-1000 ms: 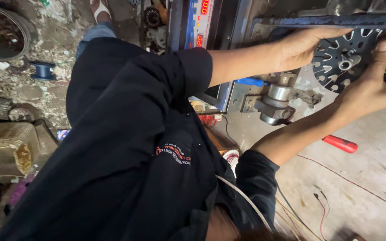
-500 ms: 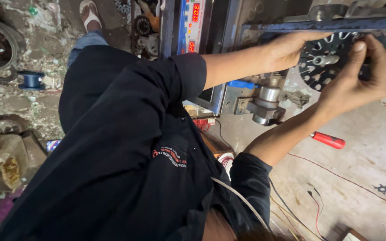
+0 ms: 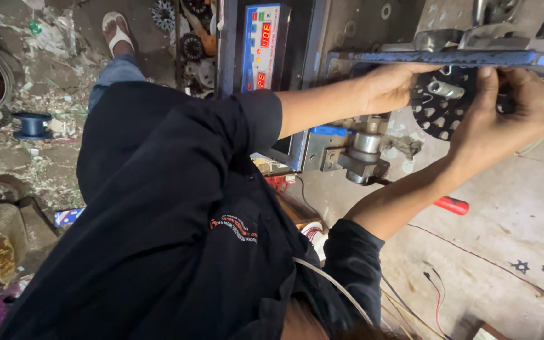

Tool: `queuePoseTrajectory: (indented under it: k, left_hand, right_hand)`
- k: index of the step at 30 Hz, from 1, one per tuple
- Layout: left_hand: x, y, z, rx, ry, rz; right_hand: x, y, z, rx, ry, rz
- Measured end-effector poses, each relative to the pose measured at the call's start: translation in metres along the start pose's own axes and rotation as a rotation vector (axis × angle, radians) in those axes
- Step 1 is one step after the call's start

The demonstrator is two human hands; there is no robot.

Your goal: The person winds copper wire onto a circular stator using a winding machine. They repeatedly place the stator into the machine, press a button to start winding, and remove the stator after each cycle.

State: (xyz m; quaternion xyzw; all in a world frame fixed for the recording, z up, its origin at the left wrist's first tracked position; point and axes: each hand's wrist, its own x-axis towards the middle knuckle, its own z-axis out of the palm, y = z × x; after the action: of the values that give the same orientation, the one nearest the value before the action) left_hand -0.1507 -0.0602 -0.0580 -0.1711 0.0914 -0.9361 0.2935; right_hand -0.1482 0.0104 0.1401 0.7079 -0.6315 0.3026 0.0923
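Note:
A black slotted disc [image 3: 439, 110] with a metal shaft at its centre sits just under a blue metal bar [image 3: 461, 58]. My left hand [image 3: 388, 88] grips the disc's left edge, with its fingers tucked against the bar. My right hand [image 3: 505, 116] wraps over the disc's right side, fingers curled up to the bar. Both forearms reach out from the black sleeves of my shirt. Much of the disc is hidden by the two hands.
A control box with red digit displays [image 3: 260, 47] stands left of the bar. A metal spindle [image 3: 363, 154] sits below my left hand. On the concrete floor are a red-handled screwdriver [image 3: 451, 204], thin wires [image 3: 436, 296] and a blue wire spool [image 3: 33, 124].
The disc and both hands have shifted left and up against the blue bar. My right hand has closed further over the disc's right side.

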Motion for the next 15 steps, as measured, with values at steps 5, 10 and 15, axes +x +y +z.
queuePoseTrajectory:
  k: [5,10,15]
  left_hand:
    - [-0.015,0.001,0.017,0.115,0.094,-0.022]
    - [-0.103,0.039,0.068,0.329,-0.033,-0.298]
    - [-0.164,0.162,0.121,1.209,-0.085,-0.232]
  right_hand:
    - [0.003,-0.002,-0.003,0.000,-0.037,0.013]
    - [0.004,-0.007,0.000,-0.146,-0.036,0.027]
    - [0.006,-0.009,0.004,-0.183,-0.018,0.053]
